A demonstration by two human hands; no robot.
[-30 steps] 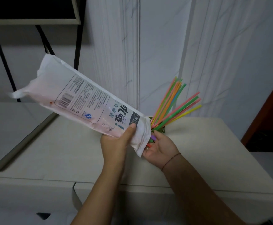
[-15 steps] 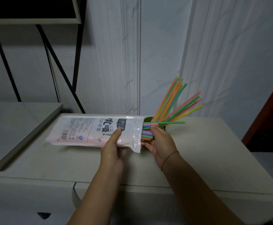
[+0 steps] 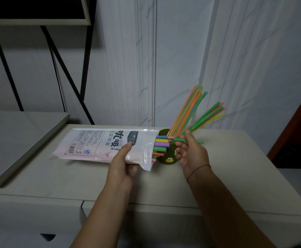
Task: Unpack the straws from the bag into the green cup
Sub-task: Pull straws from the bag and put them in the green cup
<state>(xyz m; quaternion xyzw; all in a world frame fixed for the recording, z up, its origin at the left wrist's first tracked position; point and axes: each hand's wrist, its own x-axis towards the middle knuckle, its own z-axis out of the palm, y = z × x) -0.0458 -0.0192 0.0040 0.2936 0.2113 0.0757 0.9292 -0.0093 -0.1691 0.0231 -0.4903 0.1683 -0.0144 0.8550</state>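
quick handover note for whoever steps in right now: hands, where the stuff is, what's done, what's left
Left hand grips the bag near its open end; the bag lies on the counter.
Right hand holds one green straw by the green cup.
Done: a bunch of straws stands in the cup.
Left: more straw ends poke from the bag mouth; these need moving into the cup.

A pale worktop (image 3: 235, 167) carries a printed bag (image 3: 99, 144) lying lengthwise toward its far side. A green cup (image 3: 167, 158) stands just right of the bag's mouth.
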